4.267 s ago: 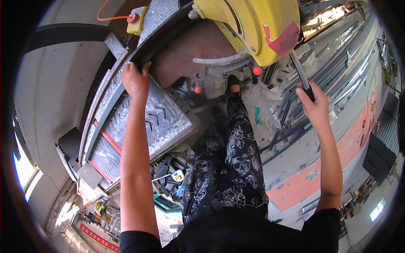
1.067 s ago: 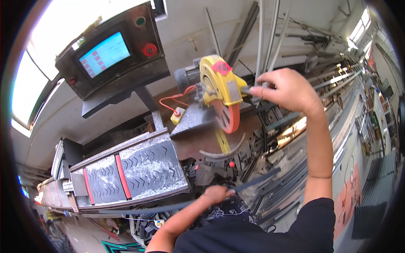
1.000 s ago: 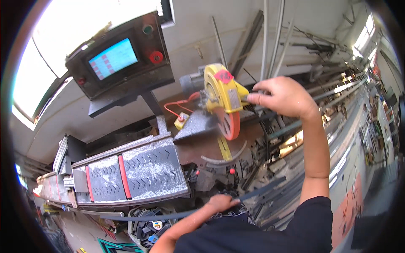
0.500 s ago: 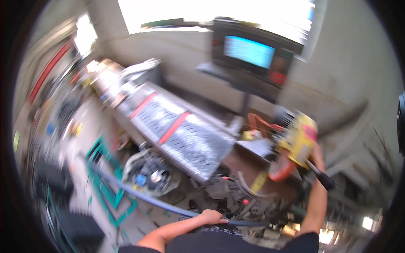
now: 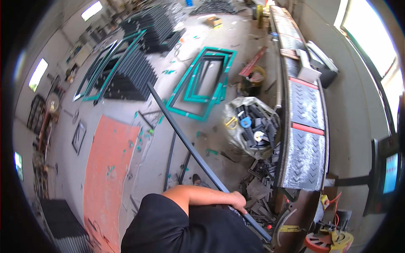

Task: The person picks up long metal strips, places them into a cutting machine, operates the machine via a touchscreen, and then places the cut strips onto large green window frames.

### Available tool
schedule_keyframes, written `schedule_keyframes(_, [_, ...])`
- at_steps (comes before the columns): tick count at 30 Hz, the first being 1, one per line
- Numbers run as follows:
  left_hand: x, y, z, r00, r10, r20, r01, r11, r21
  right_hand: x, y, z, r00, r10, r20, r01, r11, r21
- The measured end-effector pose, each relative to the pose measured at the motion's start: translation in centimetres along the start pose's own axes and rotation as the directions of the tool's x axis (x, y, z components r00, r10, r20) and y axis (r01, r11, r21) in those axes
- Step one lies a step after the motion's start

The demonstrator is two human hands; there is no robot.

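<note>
My left hand (image 5: 238,201) is closed around a long, dark grey metal bar (image 5: 185,140), close to its near end. The bar slants from the lower right up to the far left, its far end in the air near a stack of dark frames. Low at the right stands a yellow and orange cut-off saw (image 5: 331,241), partly cut off by the picture's edge. Beside it lies a curved metal plate with a yellow strip (image 5: 290,228). My right hand is out of sight.
Green-edged rectangular frames (image 5: 198,110) lie on the floor ahead. A white sack of offcuts (image 5: 231,134) stands by a long conveyor-like table (image 5: 287,158). Stacked dark frames (image 5: 130,78), a reddish sheet (image 5: 107,164) and scattered scraps (image 5: 259,189) lie around. A screen (image 5: 390,173) hangs at right.
The view has swung left, moving the saw and screen to the right edge. My right hand, earlier on the saw, has left the picture. My left hand still holds the bar.
</note>
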State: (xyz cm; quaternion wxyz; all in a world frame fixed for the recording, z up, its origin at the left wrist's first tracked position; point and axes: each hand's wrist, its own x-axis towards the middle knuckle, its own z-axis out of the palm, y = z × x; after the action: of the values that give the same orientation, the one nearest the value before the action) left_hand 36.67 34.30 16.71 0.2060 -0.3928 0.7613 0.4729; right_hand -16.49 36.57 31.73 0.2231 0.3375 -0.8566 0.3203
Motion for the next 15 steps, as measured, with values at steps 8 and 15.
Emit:
schedule_keyframes(8, [-7.8,-13.7,3.0,0.957,-0.197,-0.213,0.154,0.967,-0.202,-22.6,-10.3,5.0,0.999,-0.002,0.038,-0.008,0.970,0.244])
schedule_keyframes(15, [-21.1,-24.4,7.4,0.835,-0.469,-0.288,0.255,0.794,-0.552,-47.5,-31.6,9.9,0.439,-0.230,0.868,-0.279,0.884,0.376])
